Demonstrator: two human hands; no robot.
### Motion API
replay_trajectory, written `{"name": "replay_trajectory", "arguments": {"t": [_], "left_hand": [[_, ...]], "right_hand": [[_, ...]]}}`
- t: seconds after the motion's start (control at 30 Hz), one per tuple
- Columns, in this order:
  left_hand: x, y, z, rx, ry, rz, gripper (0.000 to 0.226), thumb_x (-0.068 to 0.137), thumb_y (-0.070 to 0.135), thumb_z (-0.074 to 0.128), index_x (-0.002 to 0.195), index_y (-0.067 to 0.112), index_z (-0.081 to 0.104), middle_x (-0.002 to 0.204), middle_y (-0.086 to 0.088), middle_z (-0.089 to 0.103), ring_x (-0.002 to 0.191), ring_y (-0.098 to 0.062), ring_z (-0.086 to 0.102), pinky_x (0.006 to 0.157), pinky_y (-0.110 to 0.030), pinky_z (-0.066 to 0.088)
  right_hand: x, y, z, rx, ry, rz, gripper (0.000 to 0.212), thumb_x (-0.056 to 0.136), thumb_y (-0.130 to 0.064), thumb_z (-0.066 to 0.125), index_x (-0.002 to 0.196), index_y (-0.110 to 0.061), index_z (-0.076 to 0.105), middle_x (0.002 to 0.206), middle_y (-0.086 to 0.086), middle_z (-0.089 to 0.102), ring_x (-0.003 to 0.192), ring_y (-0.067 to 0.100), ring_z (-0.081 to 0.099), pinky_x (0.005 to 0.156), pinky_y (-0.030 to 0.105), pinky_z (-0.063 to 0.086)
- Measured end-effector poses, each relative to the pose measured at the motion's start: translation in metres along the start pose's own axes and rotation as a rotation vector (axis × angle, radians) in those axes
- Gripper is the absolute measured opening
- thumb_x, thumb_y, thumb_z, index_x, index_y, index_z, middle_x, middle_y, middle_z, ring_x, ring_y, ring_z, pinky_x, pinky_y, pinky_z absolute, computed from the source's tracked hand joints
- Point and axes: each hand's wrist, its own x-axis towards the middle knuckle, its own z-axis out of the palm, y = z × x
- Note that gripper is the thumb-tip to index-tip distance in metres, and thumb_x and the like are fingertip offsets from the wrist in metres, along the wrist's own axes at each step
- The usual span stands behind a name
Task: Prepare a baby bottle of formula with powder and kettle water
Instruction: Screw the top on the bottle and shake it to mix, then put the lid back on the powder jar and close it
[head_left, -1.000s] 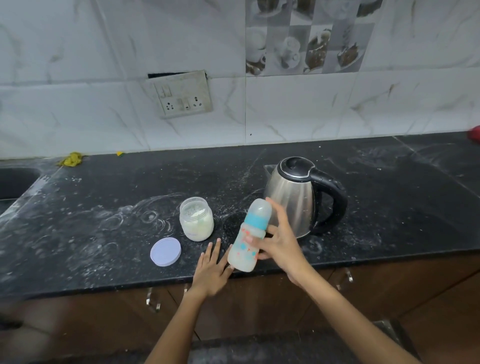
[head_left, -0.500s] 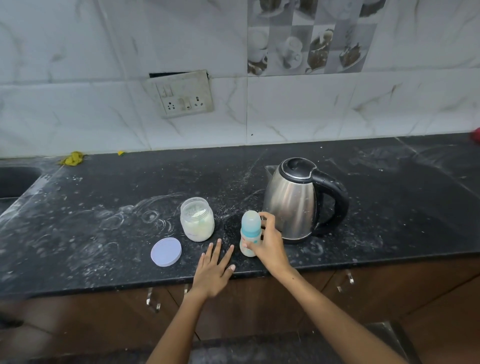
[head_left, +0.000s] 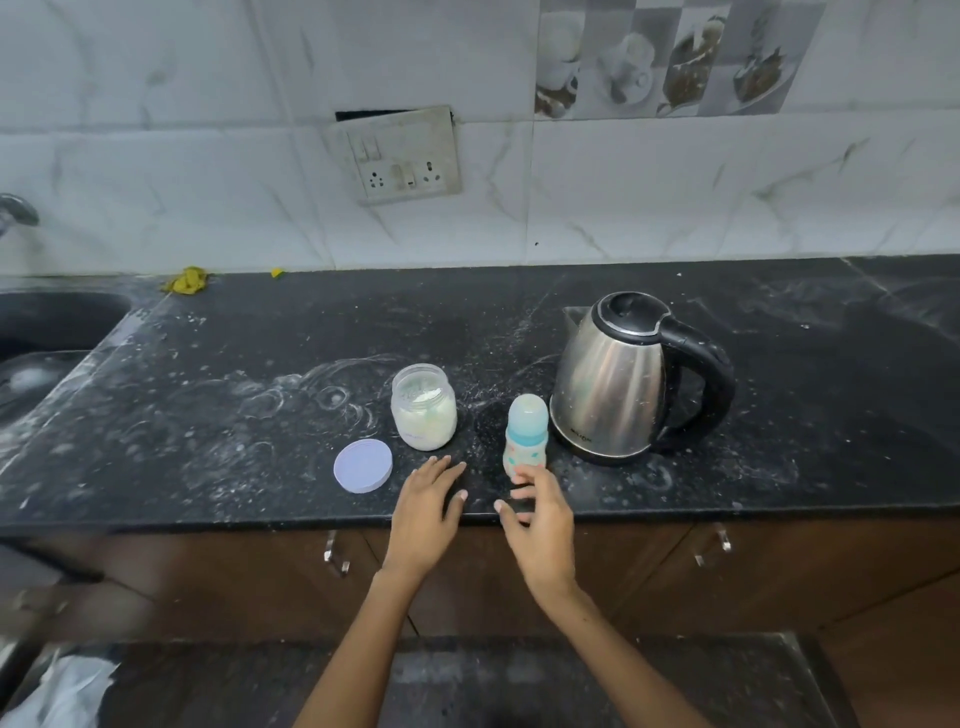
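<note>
A capped baby bottle (head_left: 525, 434) with a blue collar stands upright on the black countertop (head_left: 234, 415), just left of the steel kettle (head_left: 613, 379). An open jar of white powder (head_left: 423, 406) stands to the bottle's left, and its round lilac lid (head_left: 362, 465) lies flat in front of the jar. My right hand (head_left: 540, 525) hovers just in front of the bottle with loose fingers, holding nothing. My left hand (head_left: 423, 512) rests flat on the counter's front edge.
White powder dusts the countertop. A sink (head_left: 47, 332) lies at the far left with a tap (head_left: 15, 210) above it. A socket plate (head_left: 400, 156) hangs on the tiled wall. Brown cabinet doors with metal handles (head_left: 335, 553) run below the counter.
My right hand stood the tilted bottle upright on the counter beside the kettle, let go of it and drew back toward me. My left hand stayed flat at the counter's edge.
</note>
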Motion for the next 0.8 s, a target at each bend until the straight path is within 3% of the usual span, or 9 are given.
{"name": "replay_trajectory", "arguments": {"t": [0.1,0.2,0.43,0.6,0.67,0.73,0.8], "left_hand": [[-0.012,-0.017,-0.027,0.034,0.186,-0.049,0.037,0.092,0.022,0.06,0.128,0.014,0.059,0.13,-0.006,0.06,0.124,-0.026,0.052,0.104,-0.039,0.041],[-0.015,-0.042,-0.052,0.064,0.25,-0.16,0.045,0.087,0.028,0.068,0.127,0.008,0.059,0.129,-0.011,0.06,0.121,-0.03,0.053,0.1,-0.042,0.045],[0.024,-0.086,-0.071,0.218,-0.04,-0.284,0.103,0.069,0.06,0.074,0.149,0.012,0.029,0.156,-0.012,0.028,0.143,-0.027,0.029,0.115,-0.039,0.026],[0.039,-0.1,-0.073,0.218,-0.078,-0.234,0.099,0.067,0.056,0.076,0.147,0.017,0.032,0.144,-0.004,0.048,0.132,-0.022,0.043,0.108,-0.034,0.029],[0.034,-0.1,-0.079,0.092,-0.019,-0.23,0.1,0.063,0.062,0.074,0.145,0.017,0.037,0.14,-0.004,0.052,0.128,-0.022,0.048,0.108,-0.037,0.033],[0.026,-0.093,-0.089,-0.214,0.079,-0.222,0.101,0.06,0.068,0.072,0.143,0.019,0.04,0.138,0.0,0.053,0.126,-0.018,0.05,0.106,-0.04,0.04],[0.018,-0.079,-0.098,-0.503,0.122,-0.154,0.093,0.065,0.058,0.079,0.142,0.023,0.039,0.134,0.008,0.056,0.121,-0.005,0.053,0.102,-0.031,0.046]], "right_hand": [[0.004,-0.016,0.028,0.004,-0.086,-0.043,0.036,0.08,-0.001,0.072,0.112,-0.012,0.06,0.105,-0.003,0.058,0.086,0.009,0.064,0.067,0.034,0.059],[0.015,-0.03,0.054,-0.027,-0.164,-0.078,0.03,0.082,-0.005,0.071,0.109,-0.014,0.061,0.106,-0.005,0.058,0.086,0.007,0.065,0.069,0.038,0.059],[0.038,-0.04,0.089,-0.148,-0.27,-0.111,0.022,0.083,-0.01,0.069,0.104,-0.016,0.063,0.107,-0.005,0.061,0.087,0.005,0.063,0.071,0.036,0.058],[0.046,-0.03,0.102,-0.151,-0.269,-0.061,0.019,0.082,-0.009,0.071,0.099,-0.016,0.065,0.1,-0.011,0.059,0.083,0.006,0.064,0.07,0.034,0.058],[0.047,-0.031,0.104,-0.104,-0.248,-0.023,0.016,0.083,-0.01,0.072,0.097,-0.016,0.066,0.098,-0.009,0.062,0.08,0.006,0.065,0.068,0.028,0.057],[0.048,-0.038,0.101,-0.019,-0.228,0.041,0.014,0.085,-0.015,0.072,0.097,-0.013,0.067,0.095,-0.006,0.066,0.078,0.006,0.067,0.066,0.017,0.053],[0.048,-0.052,0.094,0.17,-0.272,0.186,0.019,0.089,-0.024,0.069,0.102,-0.012,0.066,0.099,-0.001,0.07,0.086,0.013,0.069,0.068,0.021,0.057]]}}
